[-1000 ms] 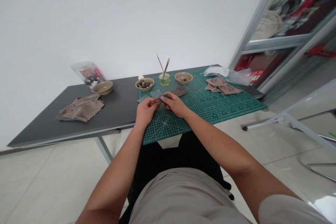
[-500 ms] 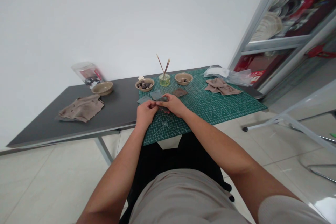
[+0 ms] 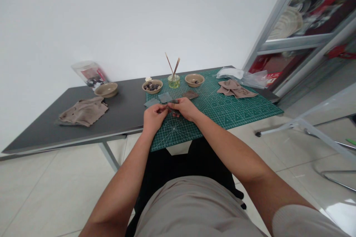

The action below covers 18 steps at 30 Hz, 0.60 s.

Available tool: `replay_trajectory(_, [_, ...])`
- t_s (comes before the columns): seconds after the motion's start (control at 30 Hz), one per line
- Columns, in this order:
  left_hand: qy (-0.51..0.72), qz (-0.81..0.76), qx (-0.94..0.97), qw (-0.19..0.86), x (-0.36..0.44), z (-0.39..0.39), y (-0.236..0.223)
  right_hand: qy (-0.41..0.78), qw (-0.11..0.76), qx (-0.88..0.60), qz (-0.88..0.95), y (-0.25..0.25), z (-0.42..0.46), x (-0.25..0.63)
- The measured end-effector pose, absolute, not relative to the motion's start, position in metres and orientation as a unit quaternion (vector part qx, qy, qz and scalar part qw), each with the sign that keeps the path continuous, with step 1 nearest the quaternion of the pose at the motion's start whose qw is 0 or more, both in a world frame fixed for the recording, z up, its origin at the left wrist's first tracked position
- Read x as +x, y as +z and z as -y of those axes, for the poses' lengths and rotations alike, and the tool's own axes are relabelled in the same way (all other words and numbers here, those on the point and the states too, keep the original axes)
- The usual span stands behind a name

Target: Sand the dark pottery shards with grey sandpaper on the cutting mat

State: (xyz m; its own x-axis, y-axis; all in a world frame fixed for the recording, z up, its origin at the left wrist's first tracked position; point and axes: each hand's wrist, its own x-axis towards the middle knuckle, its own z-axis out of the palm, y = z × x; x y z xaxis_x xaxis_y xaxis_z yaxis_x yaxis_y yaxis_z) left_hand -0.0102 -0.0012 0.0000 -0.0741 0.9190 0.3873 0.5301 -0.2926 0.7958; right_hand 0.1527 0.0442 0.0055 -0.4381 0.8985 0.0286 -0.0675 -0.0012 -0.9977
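My left hand (image 3: 153,116) and my right hand (image 3: 185,109) meet over the green cutting mat (image 3: 222,113), fingers pinched together around a small dark piece (image 3: 172,106) that I cannot make out well. Just beyond the fingers lie small grey squares (image 3: 164,97) and a brown square (image 3: 190,94). Behind them stand a bowl of dark stones (image 3: 151,86), a glass of yellow liquid with sticks (image 3: 174,80) and a second bowl (image 3: 194,80).
A grey table (image 3: 122,113) carries a tan cloth (image 3: 82,111) and an empty bowl (image 3: 106,89) at the left, with a clear jar (image 3: 88,74) behind. Another tan cloth (image 3: 235,89) and plastic bags (image 3: 244,77) lie at the right. A metal shelf (image 3: 303,26) stands to the right.
Both hands stay together on the small piece, with the fingers shifting slightly. The view has tilted down a little.
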Motion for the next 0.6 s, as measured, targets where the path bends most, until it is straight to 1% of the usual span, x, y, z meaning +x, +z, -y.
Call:
replay_trajectory(0.2, [0.420, -0.574, 0.682, 0.170, -0.011, 0.001, 0.004, 0.587, 0.369, -0.343, 0.633, 0.007, -0.042, 0.153])
replay_trajectory(0.33, [0.421, -0.567, 0.688, 0.166, -0.010, 0.001, 0.006, 0.586, 0.369, -0.341, 0.635, 0.005, -0.043, 0.154])
replay_trajectory(0.5, [0.477, -0.546, 0.642, 0.250, -0.011, 0.000, 0.000, 0.585, 0.419, -0.356, 0.595, 0.000, -0.044, 0.154])
replay_trajectory(0.6, [0.508, -0.553, 0.612, 0.247, -0.010, -0.001, -0.001, 0.590, 0.459, -0.348, 0.567, -0.003, -0.045, 0.154])
